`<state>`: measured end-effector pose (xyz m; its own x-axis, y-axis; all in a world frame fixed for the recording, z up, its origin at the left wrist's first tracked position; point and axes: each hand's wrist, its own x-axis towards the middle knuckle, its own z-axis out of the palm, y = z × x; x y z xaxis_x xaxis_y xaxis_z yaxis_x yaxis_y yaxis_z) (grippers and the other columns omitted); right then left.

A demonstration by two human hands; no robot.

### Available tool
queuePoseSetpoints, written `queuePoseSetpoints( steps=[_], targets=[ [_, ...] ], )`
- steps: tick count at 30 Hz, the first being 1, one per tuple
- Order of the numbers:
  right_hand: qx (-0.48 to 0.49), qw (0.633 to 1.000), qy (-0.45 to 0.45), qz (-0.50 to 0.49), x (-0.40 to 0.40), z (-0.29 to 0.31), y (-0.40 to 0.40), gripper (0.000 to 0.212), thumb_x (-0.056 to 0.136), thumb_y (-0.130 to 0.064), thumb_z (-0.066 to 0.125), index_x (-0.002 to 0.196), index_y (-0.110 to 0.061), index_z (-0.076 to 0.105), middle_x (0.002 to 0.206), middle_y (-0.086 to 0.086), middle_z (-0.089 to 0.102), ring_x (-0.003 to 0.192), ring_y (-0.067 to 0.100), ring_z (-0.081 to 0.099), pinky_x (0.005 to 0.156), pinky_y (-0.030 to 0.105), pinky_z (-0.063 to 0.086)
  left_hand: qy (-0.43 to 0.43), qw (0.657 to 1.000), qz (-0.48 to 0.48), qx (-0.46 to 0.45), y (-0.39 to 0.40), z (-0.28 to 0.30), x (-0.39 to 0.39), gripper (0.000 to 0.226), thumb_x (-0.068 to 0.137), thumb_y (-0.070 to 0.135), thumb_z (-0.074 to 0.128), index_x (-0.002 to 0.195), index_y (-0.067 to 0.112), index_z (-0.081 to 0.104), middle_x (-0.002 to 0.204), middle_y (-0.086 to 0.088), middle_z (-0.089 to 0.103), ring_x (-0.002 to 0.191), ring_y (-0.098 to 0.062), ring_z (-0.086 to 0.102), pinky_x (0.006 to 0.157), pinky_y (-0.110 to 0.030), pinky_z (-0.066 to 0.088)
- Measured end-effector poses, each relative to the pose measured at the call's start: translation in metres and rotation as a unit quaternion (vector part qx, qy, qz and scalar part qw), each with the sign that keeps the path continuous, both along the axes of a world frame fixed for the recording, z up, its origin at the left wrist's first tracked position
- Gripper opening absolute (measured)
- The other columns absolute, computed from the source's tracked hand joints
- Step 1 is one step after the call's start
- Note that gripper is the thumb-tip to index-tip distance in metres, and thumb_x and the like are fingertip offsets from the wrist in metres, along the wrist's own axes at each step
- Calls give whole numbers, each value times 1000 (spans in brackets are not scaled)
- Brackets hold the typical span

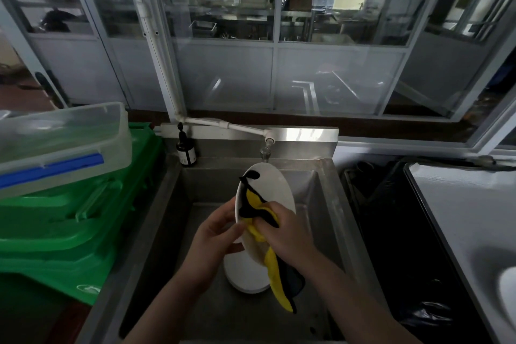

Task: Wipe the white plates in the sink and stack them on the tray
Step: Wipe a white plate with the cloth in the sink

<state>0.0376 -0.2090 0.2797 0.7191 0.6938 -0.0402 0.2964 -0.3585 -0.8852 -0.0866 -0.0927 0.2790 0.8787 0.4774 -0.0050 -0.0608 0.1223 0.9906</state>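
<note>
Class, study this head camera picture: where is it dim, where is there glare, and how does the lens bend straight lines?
Head view: the sink and the hands are dim, lit mostly from the windows behind; glare shines on the steel ledge behind the tap; reflections cloud the window glass; the wide lens leans the window frames outward at the edges; the plate reads clearly.

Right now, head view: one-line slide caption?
Left hand holds white plate above sink; right hand wipes with yellow cloth.
</note>
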Motion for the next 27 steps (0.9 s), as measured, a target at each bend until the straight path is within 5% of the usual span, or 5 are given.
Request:
queuePoseSetpoints(
  steps=[9, 19, 27],
  targets=[
    [-4, 998, 64, 12, -14, -5, -2, 5, 88, -40, 64, 89, -35, 66, 86, -6, 70, 82, 5, 66, 74, 27, 54, -1, 1000, 14, -20, 2, -6, 0, 53, 84, 17, 63, 136, 26, 57, 122, -4, 71, 112, -26, 68, 86, -47, 60],
    [-8, 997, 61, -51, 3, -9, 0, 12, 90, -41, 63, 99, -33, 63, 95, -10, 67, 93, 10, 63, 84, 35, 54, 2, 1000, 19, -22, 1, -4, -2, 51, 89, 15, 67, 138, 26, 56, 123, -3, 71, 111, -26, 68, 80, -44, 61],
    [-33, 990, 64, -120, 36, -22, -14, 17, 92, -28, 62, 100, -15, 68, 88, 1, 67, 81, 14, 62, 64, 23, 47, 17, 999, 21, -24, 3, -5, -7, 52, 86, 21, 70, 136, 29, 58, 123, -1, 70, 109, -24, 69, 75, -39, 61]
  ],
)
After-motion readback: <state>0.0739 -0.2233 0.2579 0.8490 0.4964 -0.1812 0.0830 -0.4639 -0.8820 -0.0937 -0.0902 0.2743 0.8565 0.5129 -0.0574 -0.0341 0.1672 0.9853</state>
